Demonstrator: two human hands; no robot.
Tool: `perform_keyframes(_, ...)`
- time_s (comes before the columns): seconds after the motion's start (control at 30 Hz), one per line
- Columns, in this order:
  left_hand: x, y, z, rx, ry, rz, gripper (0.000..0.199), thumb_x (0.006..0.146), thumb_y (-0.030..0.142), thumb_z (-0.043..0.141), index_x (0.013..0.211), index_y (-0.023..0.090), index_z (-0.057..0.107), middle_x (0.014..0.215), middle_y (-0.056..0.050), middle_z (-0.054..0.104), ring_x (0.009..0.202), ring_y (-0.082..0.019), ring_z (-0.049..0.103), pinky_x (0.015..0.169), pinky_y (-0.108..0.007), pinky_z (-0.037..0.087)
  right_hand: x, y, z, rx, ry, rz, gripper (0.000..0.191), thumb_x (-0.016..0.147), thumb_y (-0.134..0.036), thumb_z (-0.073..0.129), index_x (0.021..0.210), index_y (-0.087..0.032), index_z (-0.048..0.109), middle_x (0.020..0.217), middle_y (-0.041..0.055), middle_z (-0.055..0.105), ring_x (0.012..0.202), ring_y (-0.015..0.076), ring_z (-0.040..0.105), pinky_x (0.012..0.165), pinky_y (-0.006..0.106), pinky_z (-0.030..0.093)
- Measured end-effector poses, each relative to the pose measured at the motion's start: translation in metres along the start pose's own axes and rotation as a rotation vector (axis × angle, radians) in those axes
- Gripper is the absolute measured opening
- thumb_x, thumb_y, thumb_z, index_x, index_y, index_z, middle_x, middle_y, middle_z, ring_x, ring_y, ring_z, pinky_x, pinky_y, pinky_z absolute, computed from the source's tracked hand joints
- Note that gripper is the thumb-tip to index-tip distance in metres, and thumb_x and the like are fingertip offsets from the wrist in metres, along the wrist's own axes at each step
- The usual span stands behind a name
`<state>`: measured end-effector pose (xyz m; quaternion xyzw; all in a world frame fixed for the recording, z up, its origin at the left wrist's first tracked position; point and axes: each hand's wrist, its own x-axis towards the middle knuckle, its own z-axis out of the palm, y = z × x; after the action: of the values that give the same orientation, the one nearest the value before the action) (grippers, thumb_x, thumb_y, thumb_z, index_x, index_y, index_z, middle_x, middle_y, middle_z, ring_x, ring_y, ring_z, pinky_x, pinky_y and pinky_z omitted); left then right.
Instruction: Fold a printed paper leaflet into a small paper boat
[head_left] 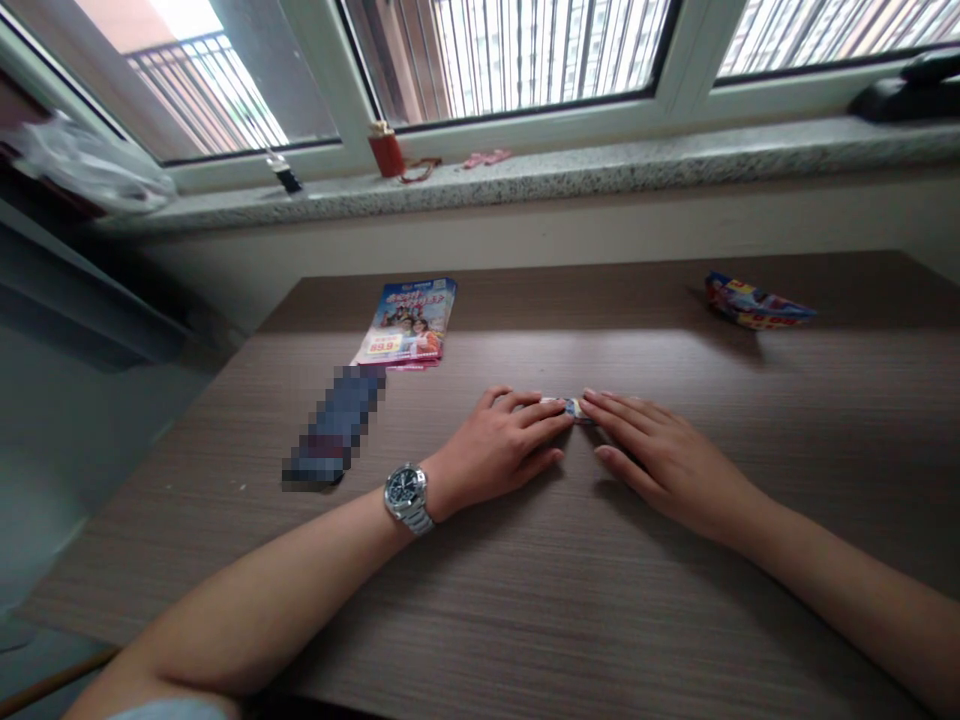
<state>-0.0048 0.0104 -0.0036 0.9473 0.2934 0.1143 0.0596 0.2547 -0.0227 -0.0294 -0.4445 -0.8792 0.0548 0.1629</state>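
Note:
A small folded paper (573, 408), printed in white, blue and yellow, lies flat near the middle of the table. Most of it is hidden under my fingers. My left hand (517, 440), with a metal watch (407, 497) on the wrist, rests its outstretched fingers on the paper's left part. From the right, my right hand (656, 455) lays its straight fingers on the other end, with its thumb apart below. Both palms face down, and the fingertips of the two hands nearly meet over the paper.
A stack of printed flyers (412, 322) lies on the wooden table (510, 600) at the back left, with a blurred-out dark oblong object (335, 428) nearer. A folded paper boat (756, 303) stands at the back right. The stone windowsill (585, 175) holds a red container (386, 152).

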Motion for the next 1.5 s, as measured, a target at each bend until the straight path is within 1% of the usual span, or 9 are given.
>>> perform_keyframes(0.17,0.001,-0.002,0.001,-0.003,0.041,-0.001,0.039,0.103,0.037,0.046,0.139,0.023,0.054,0.137,-0.007,0.062,0.122,-0.024,0.056,0.104,-0.042,0.039,0.003,0.005,0.001,0.027,0.086,-0.074,0.040,0.101,-0.030,0.048,0.140,-0.024,0.057,0.141,0.0085,0.062,0.131,0.0270,0.056,0.105,0.050,0.047)
perform_keyframes(0.3,0.001,-0.005,0.002,0.010,0.076,0.002,0.033,0.103,0.033,0.048,0.133,0.024,0.058,0.128,-0.006,0.066,0.115,-0.022,0.060,0.098,-0.038,0.041,0.004,0.004,0.000,0.089,0.116,-0.097,0.033,0.100,-0.029,0.052,0.130,-0.026,0.065,0.130,0.0073,0.070,0.123,0.0261,0.061,0.102,0.048,0.050)
perform_keyframes(0.6,0.002,-0.003,-0.001,-0.005,0.142,0.054,0.029,0.105,0.030,0.043,0.121,0.021,0.066,0.115,-0.006,0.072,0.102,-0.018,0.066,0.090,-0.035,0.045,0.004,-0.001,-0.005,0.189,0.135,-0.066,0.029,0.099,-0.031,0.053,0.124,-0.027,0.068,0.117,0.0077,0.074,0.105,0.0242,0.069,0.090,0.040,0.056)
perform_keyframes(0.8,0.001,-0.002,-0.002,-0.098,0.168,0.062,0.030,0.101,0.039,0.053,0.119,0.020,0.067,0.113,-0.006,0.073,0.100,-0.019,0.066,0.091,-0.035,0.047,0.004,-0.006,-0.012,0.263,0.150,0.002,0.026,0.101,-0.029,0.048,0.114,-0.026,0.071,0.104,0.0054,0.077,0.093,0.0220,0.072,0.083,0.036,0.057)
perform_keyframes(1.0,0.002,0.004,0.000,-0.347,0.248,-0.045,0.020,0.100,0.028,0.054,0.106,0.017,0.069,0.097,-0.006,0.074,0.087,-0.015,0.068,0.078,-0.027,0.052,0.004,-0.013,-0.014,0.388,0.138,0.103,0.025,0.099,-0.035,0.048,0.104,-0.026,0.071,0.093,0.0037,0.077,0.081,0.0203,0.073,0.073,0.033,0.058)
perform_keyframes(1.1,0.001,0.006,0.000,-0.449,0.288,-0.090,0.016,0.099,0.026,0.057,0.108,0.017,0.067,0.096,-0.005,0.074,0.084,-0.013,0.070,0.076,-0.025,0.054,0.005,-0.014,-0.014,0.458,0.141,0.143,0.024,0.097,-0.038,0.052,0.101,-0.024,0.070,0.089,0.0038,0.076,0.077,0.0200,0.072,0.069,0.032,0.057)
perform_keyframes(1.23,0.001,0.007,0.000,-0.563,0.291,-0.114,0.017,0.098,0.023,0.059,0.113,0.017,0.065,0.099,-0.003,0.074,0.085,-0.011,0.070,0.078,-0.022,0.055,0.006,-0.015,-0.015,0.582,0.104,0.211,0.024,0.097,-0.039,0.053,0.097,-0.022,0.070,0.086,0.0032,0.076,0.076,0.0202,0.070,0.067,0.031,0.055)
perform_keyframes(1.4,0.002,0.009,0.000,-0.508,0.308,-0.064,0.022,0.098,0.019,0.057,0.119,0.019,0.063,0.103,-0.004,0.072,0.090,-0.012,0.069,0.083,-0.025,0.056,0.007,-0.014,-0.015,0.658,0.065,0.251,0.029,0.097,-0.044,0.052,0.094,-0.021,0.070,0.080,0.0028,0.073,0.071,0.0206,0.067,0.063,0.032,0.053)
perform_keyframes(1.5,0.002,0.009,0.000,-0.446,0.302,-0.020,0.023,0.098,0.025,0.057,0.120,0.019,0.064,0.104,-0.006,0.069,0.092,-0.014,0.067,0.083,-0.028,0.057,0.008,-0.014,-0.014,0.678,0.062,0.281,0.030,0.097,-0.046,0.052,0.093,-0.022,0.070,0.082,0.0031,0.075,0.072,0.0212,0.068,0.063,0.033,0.054)
